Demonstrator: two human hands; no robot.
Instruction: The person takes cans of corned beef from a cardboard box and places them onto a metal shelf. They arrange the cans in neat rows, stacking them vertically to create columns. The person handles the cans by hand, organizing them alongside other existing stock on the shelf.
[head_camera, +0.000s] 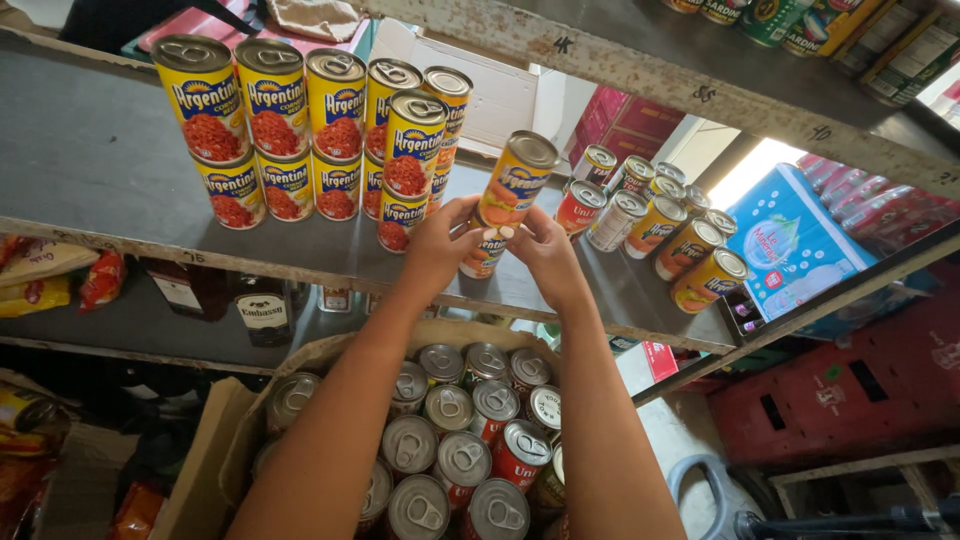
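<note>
On the grey shelf (120, 190) we saw yellow-labelled tins with red pictures (290, 110) stacked two high at the left, a cluster of smaller yellow and red tins (655, 215) at the right beside a blue printed pack (790, 235), and an open cardboard box of silver-topped cans (455, 440) below. Between them our left hand (437, 245) and right hand (545, 255) closed their fingers around two stacked yellow cylindrical tins with orange labels (505, 200), gripping the lower one. The stack rose above our fingers, its long axis nearly upright, tops tilted right.
</note>
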